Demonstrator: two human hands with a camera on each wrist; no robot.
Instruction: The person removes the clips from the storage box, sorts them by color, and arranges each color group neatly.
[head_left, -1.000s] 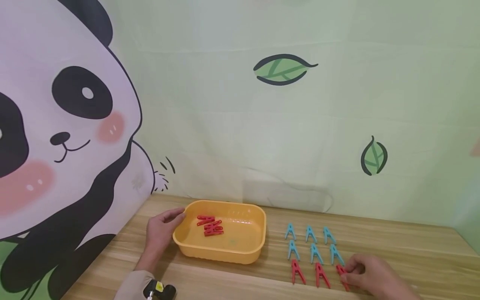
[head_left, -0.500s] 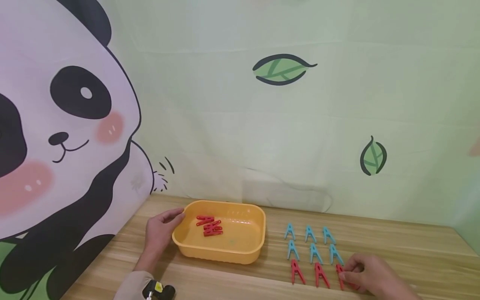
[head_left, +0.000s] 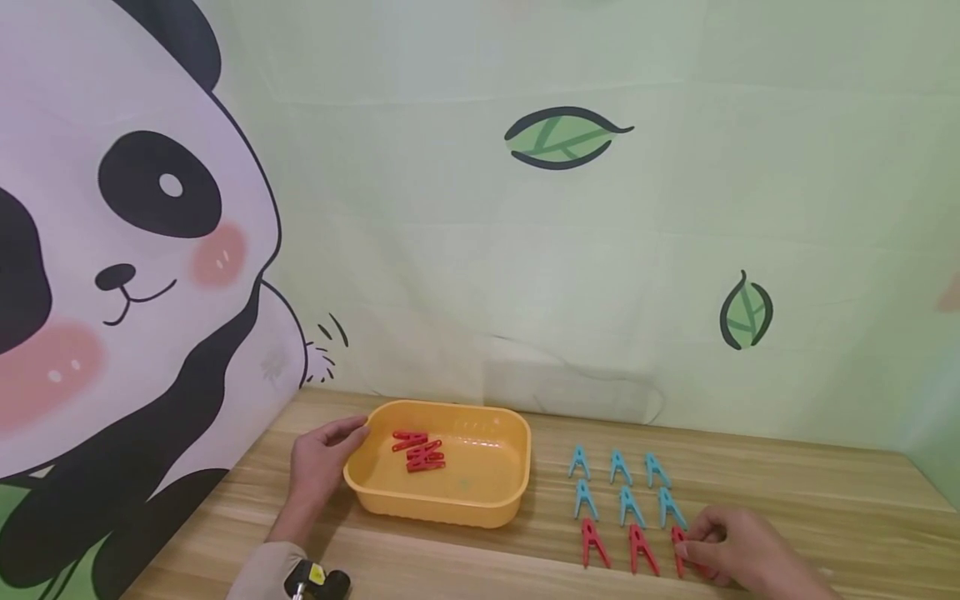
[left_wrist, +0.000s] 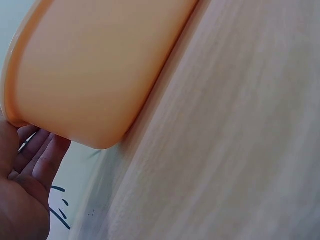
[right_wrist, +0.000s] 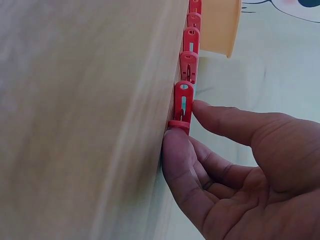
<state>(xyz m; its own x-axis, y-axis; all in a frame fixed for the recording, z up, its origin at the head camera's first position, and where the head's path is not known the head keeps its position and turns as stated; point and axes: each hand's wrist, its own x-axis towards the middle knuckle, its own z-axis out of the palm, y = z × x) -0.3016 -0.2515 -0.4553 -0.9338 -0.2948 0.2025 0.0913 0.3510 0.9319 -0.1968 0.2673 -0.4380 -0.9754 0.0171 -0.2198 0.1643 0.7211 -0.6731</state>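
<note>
My left hand [head_left: 322, 458] holds the left rim of a yellow plastic basin [head_left: 442, 510], its fingers against the wall in the left wrist view. Several red clothespins [head_left: 425, 457] lie inside on the left. To the right, blue clothespins [head_left: 628, 507] form two rows of three on the table. In front of them is a row of red clothespins [head_left: 592, 546]. With thumb and finger, my right hand [head_left: 738, 546] pinches the rightmost red clothespin [right_wrist: 183, 102] of that row. Part of this clothespin is hidden behind the fingers in the head view.
Behind the wooden table [head_left: 450, 562] hangs a pale green cloth backdrop [head_left: 420, 250] with printed leaves. A large printed panda [head_left: 150, 275] covers the left side. A black device [head_left: 318, 579] sits at my left wrist.
The rightmost red clothespin has turned a little in my right hand, its legs now pointing more straight toward me. The left hand and the basin stay in place.
</note>
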